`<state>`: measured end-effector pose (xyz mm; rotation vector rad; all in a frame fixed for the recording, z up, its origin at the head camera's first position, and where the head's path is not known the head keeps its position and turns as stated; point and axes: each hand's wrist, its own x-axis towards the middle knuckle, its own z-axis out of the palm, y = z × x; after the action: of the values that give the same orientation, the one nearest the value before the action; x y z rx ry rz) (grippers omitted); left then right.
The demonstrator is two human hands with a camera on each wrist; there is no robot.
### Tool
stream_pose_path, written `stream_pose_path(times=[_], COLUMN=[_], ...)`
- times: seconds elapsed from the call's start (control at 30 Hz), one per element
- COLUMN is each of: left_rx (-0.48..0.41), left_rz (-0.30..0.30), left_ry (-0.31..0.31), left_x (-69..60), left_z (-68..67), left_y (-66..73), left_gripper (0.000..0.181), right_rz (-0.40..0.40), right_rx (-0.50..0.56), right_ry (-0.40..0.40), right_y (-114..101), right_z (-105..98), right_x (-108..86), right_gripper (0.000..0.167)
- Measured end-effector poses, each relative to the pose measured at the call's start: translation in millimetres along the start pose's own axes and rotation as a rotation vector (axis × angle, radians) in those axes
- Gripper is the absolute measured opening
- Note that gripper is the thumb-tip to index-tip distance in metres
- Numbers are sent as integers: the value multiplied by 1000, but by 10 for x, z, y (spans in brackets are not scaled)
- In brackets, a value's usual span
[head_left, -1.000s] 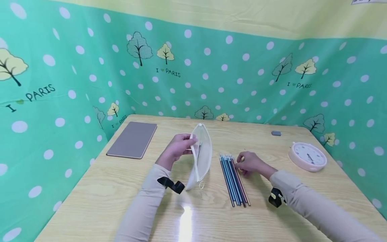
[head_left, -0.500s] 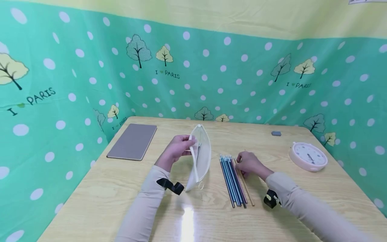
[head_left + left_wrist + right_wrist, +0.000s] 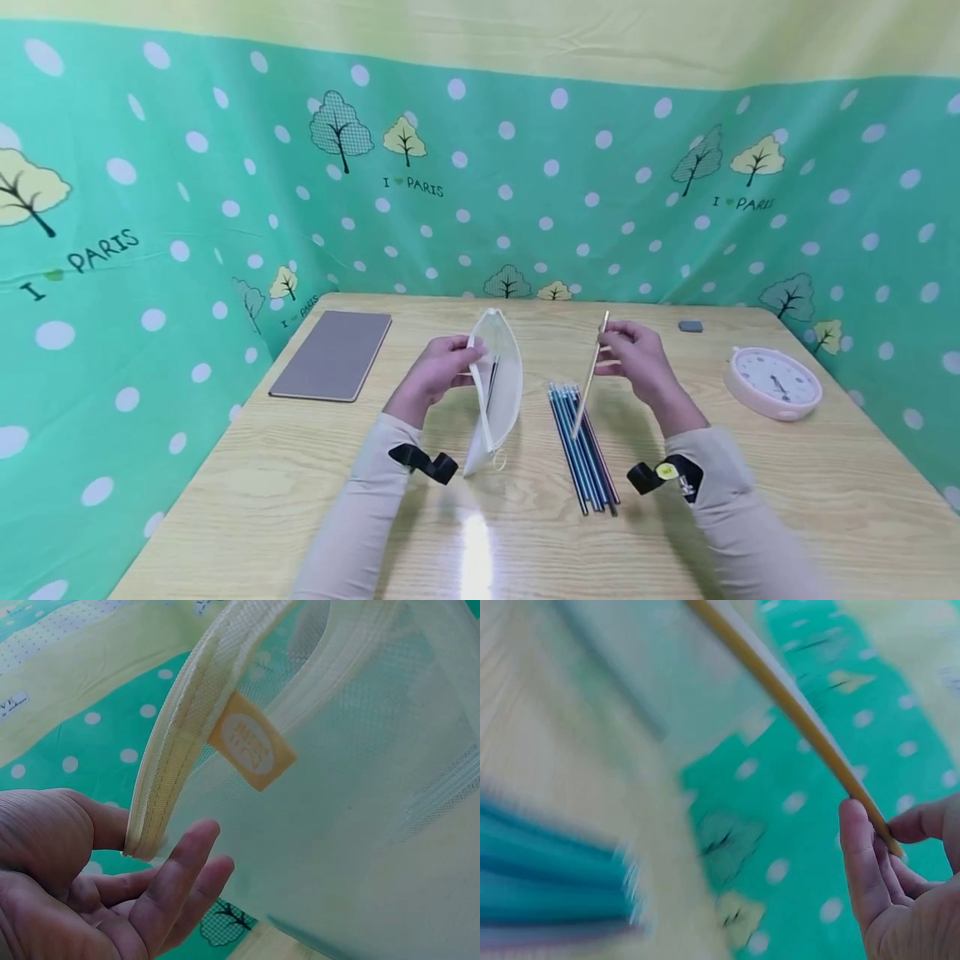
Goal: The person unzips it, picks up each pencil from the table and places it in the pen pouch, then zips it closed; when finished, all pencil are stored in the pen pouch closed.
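A white mesh zip pouch (image 3: 508, 379) stands with its mouth spread, and my left hand (image 3: 444, 365) pinches one zipper edge. An orange tag (image 3: 253, 742) sticks out from that edge in the left wrist view. Through the mesh a dark thin item (image 3: 492, 382) shows inside. My right hand (image 3: 637, 358) pinches a gold-yellow pencil (image 3: 791, 705) near one end, tilted above the table. Below it a row of several blue and dark metallic pencils (image 3: 581, 467) lies side by side on the wood.
A grey notebook (image 3: 332, 357) lies at the table's left. A pink round clock (image 3: 774, 383) sits at the right, with a small grey eraser (image 3: 691, 326) behind it. A green dotted curtain (image 3: 480, 192) hangs along the table's back and sides.
The right hand has drawn the yellow pencil away from the row's right side and lifted it off the table, tilted toward the pouch. The left hand and pouch have stayed in place.
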<state>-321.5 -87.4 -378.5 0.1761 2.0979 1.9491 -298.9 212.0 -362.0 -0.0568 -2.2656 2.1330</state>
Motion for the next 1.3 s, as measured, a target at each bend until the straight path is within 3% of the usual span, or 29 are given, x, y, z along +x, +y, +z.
stream_pose_path(times=[0.2,0.3,0.67,0.8,1.0,1.3], left_rx=[4,1,10,7,4,6], left_rz=[-3,-4,-5,1,8,10], left_ry=[-13,-14,-21,-28,-33,-25], left_x=[-2,-11,34,37,32,25], left_z=[-6,-16,12,8,8,-13], left_y=[-4,2,-24,-42,-13,-31], left_gripper=[39,40,40,41,41,41], right_rz=[-73,-100,-180,-222,-308,-337], right_rx=[199,229,288,250,138,51], right_ry=[69,85,155,144,58,-36], right_y=[-162,-176,-113,-88,-76,-34], right_z=[342,493,668,730,870,1048], right_x=[-95,-114,-176,-229,-336,-444], right_gripper=[10,11,14,17,24,26])
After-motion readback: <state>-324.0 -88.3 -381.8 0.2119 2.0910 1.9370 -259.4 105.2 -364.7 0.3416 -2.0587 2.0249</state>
